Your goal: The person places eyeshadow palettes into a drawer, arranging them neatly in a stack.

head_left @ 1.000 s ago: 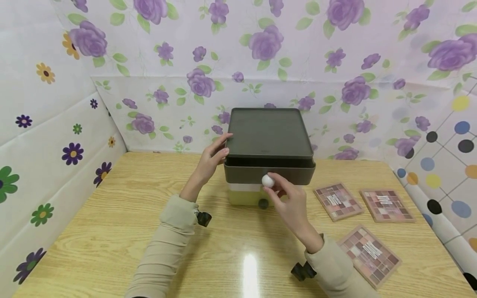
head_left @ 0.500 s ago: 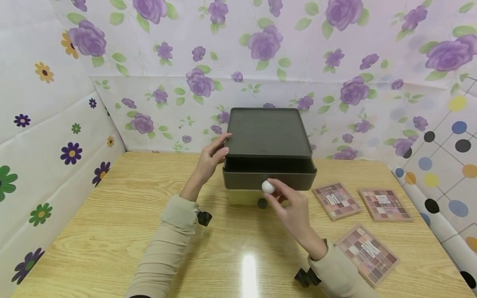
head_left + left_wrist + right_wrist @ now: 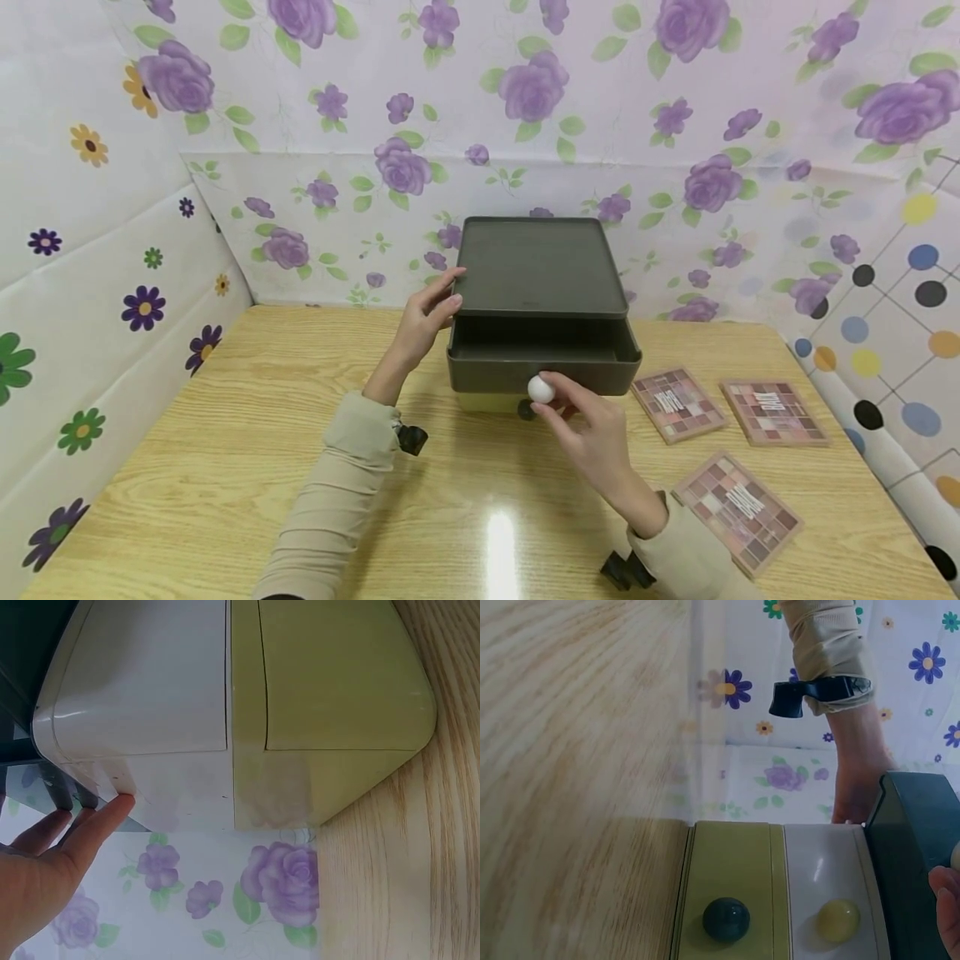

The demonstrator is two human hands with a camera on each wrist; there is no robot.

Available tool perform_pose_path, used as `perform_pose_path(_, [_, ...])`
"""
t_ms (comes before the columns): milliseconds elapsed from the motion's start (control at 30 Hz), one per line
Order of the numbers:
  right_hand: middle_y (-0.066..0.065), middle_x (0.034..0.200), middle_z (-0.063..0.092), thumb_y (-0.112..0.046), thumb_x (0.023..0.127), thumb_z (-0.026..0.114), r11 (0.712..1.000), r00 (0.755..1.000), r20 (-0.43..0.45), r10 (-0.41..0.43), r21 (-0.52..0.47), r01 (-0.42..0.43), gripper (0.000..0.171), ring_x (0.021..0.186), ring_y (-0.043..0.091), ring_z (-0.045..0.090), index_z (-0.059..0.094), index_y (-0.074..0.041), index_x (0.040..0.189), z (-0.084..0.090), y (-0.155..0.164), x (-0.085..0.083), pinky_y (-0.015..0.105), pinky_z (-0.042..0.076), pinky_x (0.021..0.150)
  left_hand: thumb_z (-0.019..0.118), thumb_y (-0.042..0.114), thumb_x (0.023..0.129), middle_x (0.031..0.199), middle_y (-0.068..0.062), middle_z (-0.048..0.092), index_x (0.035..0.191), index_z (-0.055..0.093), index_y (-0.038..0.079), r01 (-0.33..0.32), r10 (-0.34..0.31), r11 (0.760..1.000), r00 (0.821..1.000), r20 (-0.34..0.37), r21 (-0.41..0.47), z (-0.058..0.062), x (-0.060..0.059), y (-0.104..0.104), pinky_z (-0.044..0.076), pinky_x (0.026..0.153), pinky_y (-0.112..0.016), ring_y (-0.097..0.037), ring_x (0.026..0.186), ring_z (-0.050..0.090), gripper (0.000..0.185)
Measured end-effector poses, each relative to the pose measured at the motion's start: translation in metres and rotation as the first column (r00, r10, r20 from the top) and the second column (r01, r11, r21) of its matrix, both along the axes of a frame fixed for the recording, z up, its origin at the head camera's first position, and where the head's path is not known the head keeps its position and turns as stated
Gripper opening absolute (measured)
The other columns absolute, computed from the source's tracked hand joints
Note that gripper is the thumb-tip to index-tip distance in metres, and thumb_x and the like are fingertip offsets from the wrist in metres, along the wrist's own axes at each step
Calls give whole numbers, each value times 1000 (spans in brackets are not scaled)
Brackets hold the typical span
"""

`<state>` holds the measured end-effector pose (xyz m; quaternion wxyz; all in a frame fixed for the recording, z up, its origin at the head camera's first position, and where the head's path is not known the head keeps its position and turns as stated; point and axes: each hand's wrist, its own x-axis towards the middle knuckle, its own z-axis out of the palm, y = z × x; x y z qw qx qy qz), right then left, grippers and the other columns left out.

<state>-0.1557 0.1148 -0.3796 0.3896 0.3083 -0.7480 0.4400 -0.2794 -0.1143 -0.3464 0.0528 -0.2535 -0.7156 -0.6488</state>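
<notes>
— What colours does the drawer box (image 3: 540,267) show?

— Its top and top drawer (image 3: 543,367) are dark grey-brown, with a white knob (image 3: 540,388). Under that come a white drawer (image 3: 825,877) with a pale yellow knob (image 3: 838,920), then a yellow-green drawer (image 3: 731,885) with a dark green knob (image 3: 727,919).

— And around the box?

— It stands on a light wood-grain table (image 3: 225,467). Right of it lie three palettes (image 3: 678,404) chequered in pinks and browns. Behind it the backdrop (image 3: 525,100) is white with purple roses and green leaves. Both sleeves (image 3: 330,500) are beige.

Beige long sleeves (image 3: 333,492), black wrist-worn camera mounts (image 3: 411,439)
</notes>
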Motion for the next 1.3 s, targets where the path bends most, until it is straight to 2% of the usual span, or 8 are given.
perform_pose_path(33, [11,80,67,-27,84,63,1000,1000,0,3,2,-3,34,59,14,60,65,1,103,0,0,1,22,47,51,49,27,87,145,-9,31,137,41,8,0,0,1000,1000,2,4,0,0,0,41,87,-52,-26,124,38,55])
perform_pose_path(233, [9,79,68,-22,82,66,1000,1000,-15,12,21,-12,31,60,14,60,65,1,104,0,2,9,22,47,52,49,24,88,145,-9,31,137,42,7,1,-1,1000,1000,10,12,0,0,1,40,88,-53,-26,125,37,52])
perform_pose_path(567, [8,76,67,-30,84,62,999,999,-13,41,8,-41,36,59,13,60,66,2,100,1,2,18,19,46,52,48,23,87,145,-9,32,137,41,6,2,-2,1000,1000,8,19,0,0,1,39,88,-53,-26,125,36,53])
perform_pose_path(1033, [5,70,65,-27,84,64,996,995,-58,86,-1,-86,32,56,8,57,67,1,98,0,6,28,17,44,50,47,20,89,145,-9,31,137,42,6,5,-5,999,1000,7,37,0,1,3,39,88,-52,-24,124,37,50])
perform_pose_path(1167, [5,70,65,-26,83,65,995,994,-52,101,4,-100,31,56,8,57,67,1,98,0,7,32,16,44,50,47,20,89,145,-7,31,137,42,6,2,-2,999,1000,8,36,1,1,3,41,87,-50,-21,119,39,51])
perform_pose_path(1300, [4,69,65,-26,83,65,993,993,-38,114,15,-114,30,56,7,56,67,0,99,0,8,37,15,43,50,48,22,88,146,-8,30,137,41,6,-4,4,1000,1000,6,29,1,2,3,40,88,-51,-22,123,37,52])
